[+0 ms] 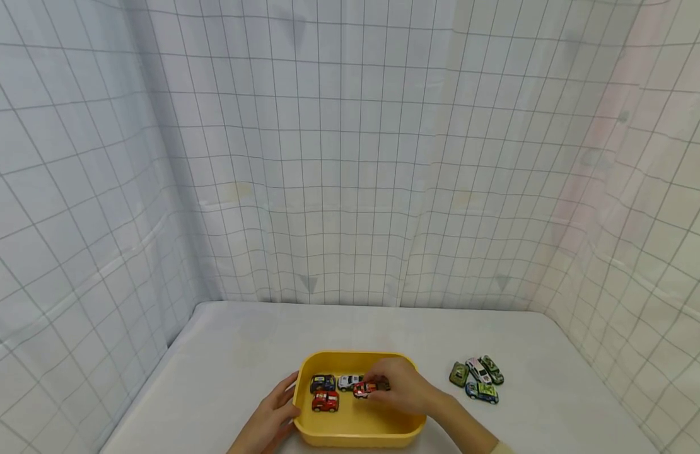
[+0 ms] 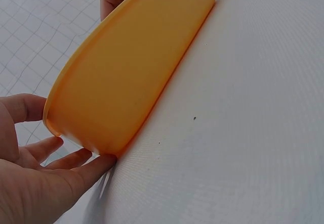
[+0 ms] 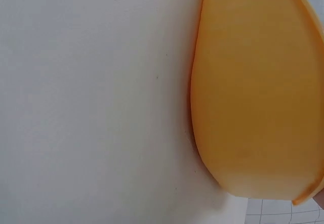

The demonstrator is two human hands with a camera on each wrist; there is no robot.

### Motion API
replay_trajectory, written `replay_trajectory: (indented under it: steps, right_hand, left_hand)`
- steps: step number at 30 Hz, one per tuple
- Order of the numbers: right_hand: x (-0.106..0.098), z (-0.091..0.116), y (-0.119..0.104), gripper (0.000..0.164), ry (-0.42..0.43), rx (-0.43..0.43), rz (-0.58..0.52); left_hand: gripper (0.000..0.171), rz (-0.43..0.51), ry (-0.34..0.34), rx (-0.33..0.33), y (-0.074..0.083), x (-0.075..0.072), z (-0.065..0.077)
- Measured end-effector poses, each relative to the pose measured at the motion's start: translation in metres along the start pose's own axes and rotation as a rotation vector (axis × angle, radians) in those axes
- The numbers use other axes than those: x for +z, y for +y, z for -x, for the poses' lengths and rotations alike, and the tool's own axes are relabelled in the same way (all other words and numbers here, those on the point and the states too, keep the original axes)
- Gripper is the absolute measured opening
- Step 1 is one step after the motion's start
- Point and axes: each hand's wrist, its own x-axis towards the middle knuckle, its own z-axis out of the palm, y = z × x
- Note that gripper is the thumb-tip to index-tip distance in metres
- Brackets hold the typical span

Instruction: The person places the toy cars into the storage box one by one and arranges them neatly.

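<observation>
1. My left hand [image 1: 274, 411] holds the left end of the tray [image 1: 358, 441] – thumb at the rim, fingers spread along the outer wall.
2. The tray is yellow and sits on the white desk [image 1: 225, 359], about midway between its left and right edges and well apart from the far edge.
3. Inside, the red car [image 1: 325, 401] stands on the floor, toward the tray's left wall.
4. My right hand [image 1: 400, 386] reaches in over the tray's right side, grasping the held car [image 1: 361, 390], red with white markings, between thumb and fingers near the tray's middle. Whether its wheels touch the floor, I cannot tell.
5. Just beyond the red car is the blue car [image 1: 323, 383], near the tray's left wall. The white car [image 1: 346, 382] stands to its right, partly hidden by the held car.
6. Right of the tray, toward the desk's right edge, four more cars lie bunched – the blue-green car [image 1: 482, 393] nearest, the green car [image 1: 458, 374] on the left, then the striped car [image 1: 478, 370] and the camouflage car [image 1: 492, 368].
7. Past the desk's far edge hangs a white curtain [image 1: 350, 189] with a dark grid.
</observation>
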Motion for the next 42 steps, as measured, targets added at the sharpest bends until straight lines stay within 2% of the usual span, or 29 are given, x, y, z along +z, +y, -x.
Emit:
replay_trajectory:
  steps: [11,17,36,42]
  right_hand:
    - [0.020,-0.013,-0.004,0.019,-0.038,0.055,0.058]
    - [0.028,-0.015,-0.003,0.019,-0.065,0.049,0.122]
    - [0.036,-0.022,-0.008,0.022,-0.055,0.059,0.192]
    - [0.034,-0.020,-0.007,0.024,-0.049,0.061,0.176]
  left_hand:
    - [0.084,-0.008,0.016,-0.014,0.000,0.000,0.000]
    - [0.084,0.000,0.012,-0.017,0.000,0.000,-0.002]
    - [0.083,-0.002,0.016,-0.004,0.002,-0.002,0.000]
    - [0.084,-0.007,0.009,-0.011,0.001,-0.001,-0.002]
